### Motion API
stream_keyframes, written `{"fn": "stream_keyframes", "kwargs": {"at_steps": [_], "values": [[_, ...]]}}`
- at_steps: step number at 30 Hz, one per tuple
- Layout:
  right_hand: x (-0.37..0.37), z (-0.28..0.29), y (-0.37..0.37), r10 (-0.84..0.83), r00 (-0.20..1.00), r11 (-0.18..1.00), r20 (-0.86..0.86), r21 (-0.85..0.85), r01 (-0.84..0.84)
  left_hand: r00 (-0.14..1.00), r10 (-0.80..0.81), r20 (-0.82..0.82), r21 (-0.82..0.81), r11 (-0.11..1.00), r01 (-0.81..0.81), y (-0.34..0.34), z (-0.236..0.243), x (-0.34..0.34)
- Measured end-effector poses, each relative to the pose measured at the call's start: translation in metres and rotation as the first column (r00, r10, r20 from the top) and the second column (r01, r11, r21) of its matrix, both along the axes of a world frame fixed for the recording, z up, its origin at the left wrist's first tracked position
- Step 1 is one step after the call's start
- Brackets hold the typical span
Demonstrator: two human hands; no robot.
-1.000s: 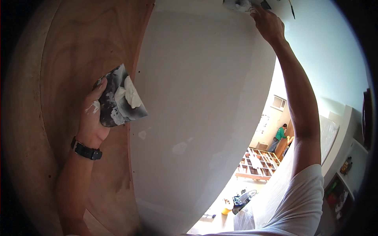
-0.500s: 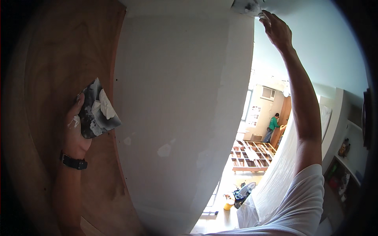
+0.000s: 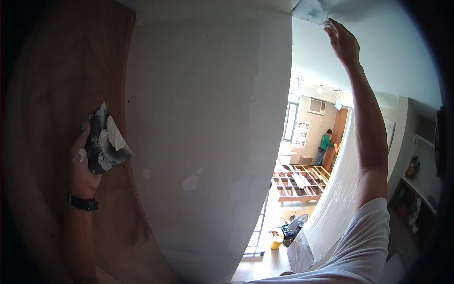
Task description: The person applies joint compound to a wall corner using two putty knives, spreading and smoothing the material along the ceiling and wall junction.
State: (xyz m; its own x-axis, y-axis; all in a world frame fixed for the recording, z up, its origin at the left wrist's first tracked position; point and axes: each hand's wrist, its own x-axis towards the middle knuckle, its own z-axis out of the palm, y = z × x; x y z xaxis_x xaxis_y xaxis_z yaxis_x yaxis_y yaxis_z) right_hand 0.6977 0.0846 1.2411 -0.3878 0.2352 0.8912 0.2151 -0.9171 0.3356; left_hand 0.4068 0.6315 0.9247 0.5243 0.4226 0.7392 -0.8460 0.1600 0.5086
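Observation:
My left hand [image 3: 85, 177] is closed around a dark, flat putty scraper [image 3: 97, 156], held in front of the brown wood panel [image 3: 56, 80]. A thick lump of white putty [image 3: 115, 135] sits on its face, and white smears mark my thumb. Up high at the right, my right hand [image 3: 344, 45] grips a putty knife [image 3: 309, 11] by its handle. The broad blade lies at the upper corner of the grey-white wall panel [image 3: 203, 104], where it meets the pale ceiling; whether it touches is hard to tell. Several lighter patches [image 3: 190, 183] show low on the panel.
Beyond the panel's right edge, a person [image 3: 325, 146] in a green top works at a wooden door. A wooden grid frame [image 3: 300, 182] lies on the floor, near a yellow bucket [image 3: 276, 242] and a fan [image 3: 298, 225]. Plastic sheeting [image 3: 326, 215] hangs at right beside shelves [image 3: 418, 189].
The putty knife and my right hand have shifted slightly right. My left hand and scraper sit a little lower and further left in view, as the whole scene has moved left.

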Motion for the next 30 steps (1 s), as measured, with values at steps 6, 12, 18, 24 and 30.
{"fn": "stream_keyframes", "kwargs": {"at_steps": [6,12,18,24,30], "values": [[0.001,-0.005,-0.015,0.008,0.998,0.999,-0.057,0.046,-0.005,0.998,-0.049,-0.031,-0.009,0.999,0.049,0.01,0.0,0.005],[0.001,-0.037,-0.042,0.134,0.989,0.988,-0.07,0.083,-0.128,0.998,-0.051,-0.027,0.025,0.998,0.051,0.002,0.001,0.005],[-0.059,-0.173,-0.001,0.836,0.365,0.539,-0.41,0.487,-0.687,0.991,-0.112,-0.068,0.007,0.994,0.112,0.017,-0.006,-0.005],[-0.109,-0.366,0.063,0.371,-0.858,0.004,-0.356,0.924,-0.382,0.839,-0.529,-0.13,-0.143,0.847,0.512,-0.084,-0.064,0.021],[-0.163,-0.463,0.152,-0.049,-0.999,0.315,0.008,0.949,-0.008,0.843,-0.536,-0.045,-0.333,0.804,0.493,-0.156,-0.158,0.025]]}}
